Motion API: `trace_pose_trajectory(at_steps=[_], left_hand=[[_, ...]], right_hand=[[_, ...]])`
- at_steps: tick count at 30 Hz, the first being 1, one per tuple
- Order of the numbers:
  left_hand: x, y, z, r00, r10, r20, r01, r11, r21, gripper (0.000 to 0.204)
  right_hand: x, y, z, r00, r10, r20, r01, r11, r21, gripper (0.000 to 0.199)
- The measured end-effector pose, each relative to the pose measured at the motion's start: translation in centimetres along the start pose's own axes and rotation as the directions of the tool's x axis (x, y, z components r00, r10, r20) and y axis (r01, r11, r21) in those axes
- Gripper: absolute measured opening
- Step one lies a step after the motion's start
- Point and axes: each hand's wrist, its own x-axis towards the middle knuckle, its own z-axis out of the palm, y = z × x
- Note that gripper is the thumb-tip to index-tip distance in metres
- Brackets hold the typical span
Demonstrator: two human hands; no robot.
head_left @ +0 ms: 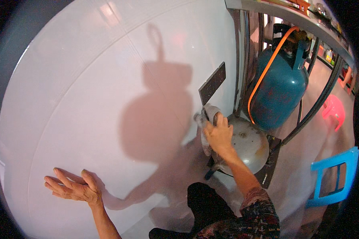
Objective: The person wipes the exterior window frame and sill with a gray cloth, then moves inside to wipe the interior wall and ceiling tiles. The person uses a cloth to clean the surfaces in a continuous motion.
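My right hand point(218, 133) is closed on a grey cloth point(205, 119) and presses it against a glossy white wall point(107, 99), just below a dark rectangular plate point(212, 83) fixed to the wall. My left hand point(72, 186) lies flat on the same wall at lower left, fingers spread, holding nothing. Under my right hand sits a grey rounded metal tank point(249, 145) on a dark stand.
A teal gas cylinder point(281, 89) with an orange hose point(267, 67) stands behind the tank, under a metal counter edge point(291, 18). A pink stool point(334, 111) and a blue plastic stool point(334, 175) are on the floor to the right.
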Motion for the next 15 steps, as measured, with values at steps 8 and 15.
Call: trace_pose_trajectory(at_steps=[8, 15], left_hand=[[0.2, 0.3, -0.3, 0.998, -0.050, 0.029, 0.051, 0.998, -0.044, 0.065], [0.4, 0.6, -0.1, 1.000, -0.024, 0.019, 0.025, 0.999, -0.029, 0.064]], right_hand=[[8.2, -1.8, -10.0, 0.979, 0.203, 0.032, -0.112, 0.399, 0.910, 0.029], [8.3, -13.1, -5.1, 0.756, -0.267, -0.598, 0.577, 0.704, 0.415, 0.039]])
